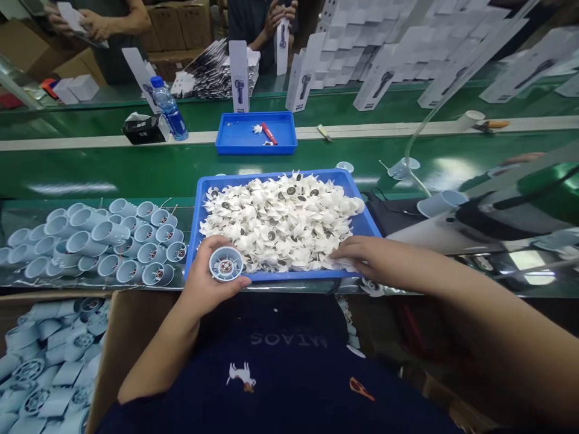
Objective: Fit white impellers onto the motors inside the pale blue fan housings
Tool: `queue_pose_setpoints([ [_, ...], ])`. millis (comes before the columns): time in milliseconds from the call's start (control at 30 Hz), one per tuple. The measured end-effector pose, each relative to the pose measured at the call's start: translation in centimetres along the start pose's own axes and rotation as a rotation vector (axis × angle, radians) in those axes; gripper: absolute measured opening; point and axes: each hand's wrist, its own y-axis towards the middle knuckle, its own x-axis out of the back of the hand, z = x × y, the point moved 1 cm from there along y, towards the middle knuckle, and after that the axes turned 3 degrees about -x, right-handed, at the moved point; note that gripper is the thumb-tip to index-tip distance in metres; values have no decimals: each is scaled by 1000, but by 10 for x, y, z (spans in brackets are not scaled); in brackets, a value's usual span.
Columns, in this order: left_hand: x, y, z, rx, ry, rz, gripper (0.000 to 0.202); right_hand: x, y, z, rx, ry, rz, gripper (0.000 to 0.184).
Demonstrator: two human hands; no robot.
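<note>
Being gripped by the left hand (210,292), a round fan housing (225,264) was held at a blue tray's (271,176) corner, the open right hand (377,260) resting on heaped white impellers (280,223), many seemingly left, housings (108,238) rowed alongside.
</note>
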Motion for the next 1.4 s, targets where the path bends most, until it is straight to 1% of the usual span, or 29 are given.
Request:
queue_pose_setpoints([
  [67,-4,3,-1,3,-92,1,69,-8,-3,-10,36,50,-75,43],
  [133,-8,6,-3,-7,-137,-1,66,-12,-7,-14,35,62,-113,41],
  [267,-15,10,-5,-14,-159,-2,58,-7,-12,-3,-69,29,-124,40],
  [333,-17,11,-6,-11,-140,13,55,-2,-14,7,-124,105,-202,39],
  [367,-18,12,-8,-22,-118,30,53,0,-14,13,-141,207,-260,38],
  [400,-19,13,-10,-43,-85,54,53,0,-14,20,-148,364,-315,38],
  [433,-20,14,-14,-72,-42,88,53,-1,-13,27,-144,572,-352,38],
  [467,-21,15,-18,-105,6,130,54,-3,-11,34,-133,816,-357,40],
  [533,-25,16,-27,-171,104,207,56,-11,-4,49,-110,1303,-287,43],
  [567,-27,17,-32,-199,149,234,57,-15,0,56,-98,1493,-228,44],
  [600,-30,17,-36,-225,192,248,57,-19,4,62,-82,1625,-168,45],
  [633,-33,18,-39,-250,233,248,57,-22,8,68,-62,1700,-123,46],
  [667,-35,18,-42,-273,275,241,57,-24,11,73,-31,1721,-105,45],
  [700,-38,19,-44,-297,315,236,55,-24,14,78,11,1688,-121,42],
  [733,-41,19,-45,-318,351,234,54,-23,16,82,64,1589,-167,38],
  [767,-44,20,-46,-341,384,236,52,-21,17,87,122,1427,-238,33],
  [833,-49,20,-46,-377,446,249,46,-15,17,97,225,974,-421,22],
  [900,-52,19,-45,-394,492,254,40,-11,16,106,277,549,-546,19],
  [933,-53,19,-45,-393,506,251,39,-10,16,110,283,412,-581,18],
  [967,-54,18,-44,-391,517,247,39,-10,16,112,283,330,-604,18],
  [1067,-56,18,-44,-401,548,241,41,-15,17,110,274,266,-646,18],
  [1133,-57,18,-45,-435,570,236,42,-19,18,105,274,296,-682,17],
  [1233,-62,20,-47,-492,577,200,40,-24,21,98,285,353,-713,15],
  [1333,-68,21,-49,-531,566,176,36,-24,23,93,274,341,-677,11],
  [1400,-69,23,-49,-517,568,193,35,-21,20,92,242,306,-654,11],
])
